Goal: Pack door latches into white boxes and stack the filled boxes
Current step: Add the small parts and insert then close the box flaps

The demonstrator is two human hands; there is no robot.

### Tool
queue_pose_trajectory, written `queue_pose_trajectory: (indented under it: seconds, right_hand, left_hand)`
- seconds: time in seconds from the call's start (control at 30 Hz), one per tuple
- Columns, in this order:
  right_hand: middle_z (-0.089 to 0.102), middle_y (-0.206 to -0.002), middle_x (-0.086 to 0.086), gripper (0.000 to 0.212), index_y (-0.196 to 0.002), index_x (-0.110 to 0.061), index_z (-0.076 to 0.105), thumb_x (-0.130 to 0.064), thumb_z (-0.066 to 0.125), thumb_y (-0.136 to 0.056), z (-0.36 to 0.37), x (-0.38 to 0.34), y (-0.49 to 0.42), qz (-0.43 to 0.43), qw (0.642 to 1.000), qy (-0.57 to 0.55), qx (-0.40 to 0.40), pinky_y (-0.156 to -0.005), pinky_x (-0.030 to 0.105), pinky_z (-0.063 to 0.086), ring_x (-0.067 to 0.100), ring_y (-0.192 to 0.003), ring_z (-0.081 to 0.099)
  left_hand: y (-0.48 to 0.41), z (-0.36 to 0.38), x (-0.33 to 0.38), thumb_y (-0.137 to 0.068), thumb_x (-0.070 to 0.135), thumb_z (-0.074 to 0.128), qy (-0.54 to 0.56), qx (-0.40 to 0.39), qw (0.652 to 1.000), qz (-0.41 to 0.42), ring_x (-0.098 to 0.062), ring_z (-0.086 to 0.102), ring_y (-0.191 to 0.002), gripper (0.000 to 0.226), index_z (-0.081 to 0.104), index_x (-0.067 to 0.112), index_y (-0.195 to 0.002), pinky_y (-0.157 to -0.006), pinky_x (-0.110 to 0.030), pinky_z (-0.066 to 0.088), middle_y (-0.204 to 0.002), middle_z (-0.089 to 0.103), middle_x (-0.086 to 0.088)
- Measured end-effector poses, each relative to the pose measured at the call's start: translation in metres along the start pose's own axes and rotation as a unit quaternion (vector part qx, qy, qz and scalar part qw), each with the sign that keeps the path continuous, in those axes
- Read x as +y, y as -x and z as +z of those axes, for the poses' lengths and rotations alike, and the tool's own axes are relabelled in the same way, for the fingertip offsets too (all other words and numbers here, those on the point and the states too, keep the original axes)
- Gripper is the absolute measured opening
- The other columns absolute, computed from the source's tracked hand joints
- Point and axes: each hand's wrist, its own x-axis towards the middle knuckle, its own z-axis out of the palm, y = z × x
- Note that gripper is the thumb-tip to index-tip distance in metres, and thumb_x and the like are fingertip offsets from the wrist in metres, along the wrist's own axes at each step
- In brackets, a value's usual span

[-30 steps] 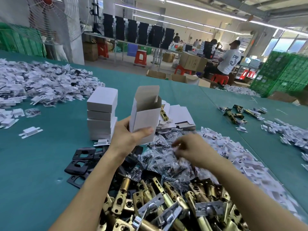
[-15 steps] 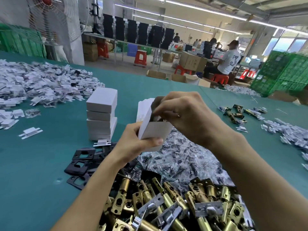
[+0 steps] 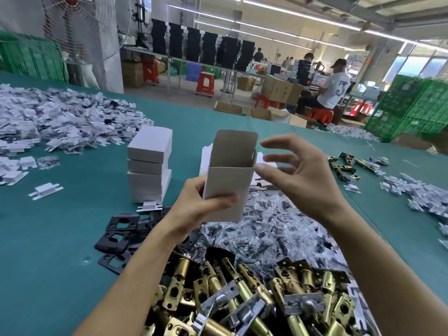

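A: Where's the white box (image 3: 229, 190)?
B: Upright in the left hand (image 3: 196, 212), thumb across its front, top flap standing open.
A: And the right hand (image 3: 298, 175)?
B: Just beside the box's upper right corner, fingers spread and loosely curved, holding nothing.
A: What lies below?
B: On the green table (image 3: 48, 238), a heap of brass door latches (image 3: 242, 299) nearest, clear bags (image 3: 266, 226) of small dark parts behind them, black plates (image 3: 118, 236) to the left.
A: Any closed ones?
B: A stack of closed white boxes (image 3: 149, 166) stands left of the held box.
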Motion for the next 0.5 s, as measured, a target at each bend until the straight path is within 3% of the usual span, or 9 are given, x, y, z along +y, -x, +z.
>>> queue_pose_trajectory:
  seconds: [0.1, 0.2, 0.33, 0.5]
  right_hand:
    - [0.072, -0.114, -0.002, 0.041, -0.114, -0.025, 0.067, -0.024, 0.076, -0.075, 0.004, 0.016, 0.011, 0.038, 0.990, -0.125, -0.053, -0.081, 0.030, 0.059, 0.014, -0.098, 0.072]
    - [0.069, -0.122, 0.004, 0.048, -0.121, -0.027, 0.064, -0.022, 0.076, -0.075, 0.010, 0.027, 0.021, 0.021, 0.985, -0.164, -0.044, -0.083, 0.035, 0.060, 0.022, -0.094, 0.074]
    - [0.071, -0.118, 0.000, 0.045, -0.121, -0.030, 0.064, -0.021, 0.075, -0.078, 0.014, 0.035, 0.026, -0.003, 0.982, -0.189, -0.022, -0.079, 0.030, 0.060, 0.021, -0.090, 0.074]
    - [0.076, -0.087, -0.005, 0.027, -0.111, -0.023, 0.070, -0.010, 0.070, -0.087, 0.016, 0.048, 0.030, 0.026, 0.986, -0.154, -0.057, -0.073, 0.020, 0.054, 0.008, -0.081, 0.071]
  left_hand:
    - [0.002, 0.003, 0.000, -0.063, 0.033, 0.083, 0.030, -0.023, 0.999, -0.013, -0.021, 0.070, -0.094, 0.053, 0.072, 0.016, -0.112, -0.077, -0.034, 0.058, -0.103, 0.075, -0.009]
    - [0.004, 0.007, 0.002, -0.069, 0.034, 0.081, 0.043, -0.057, 0.997, -0.032, -0.024, 0.071, -0.097, 0.046, 0.073, 0.021, -0.112, -0.073, -0.042, 0.060, -0.106, 0.074, -0.009]
    - [0.006, 0.014, 0.002, -0.077, 0.026, 0.080, 0.031, -0.080, 0.995, -0.048, -0.016, 0.073, -0.087, 0.028, 0.076, 0.034, -0.103, -0.063, -0.031, 0.059, -0.097, 0.076, -0.001]
    - [0.003, 0.020, -0.011, -0.072, 0.027, 0.084, -0.024, -0.042, 0.998, -0.034, -0.012, 0.073, -0.085, 0.029, 0.076, 0.032, -0.099, -0.067, -0.023, 0.056, -0.095, 0.077, 0.000]
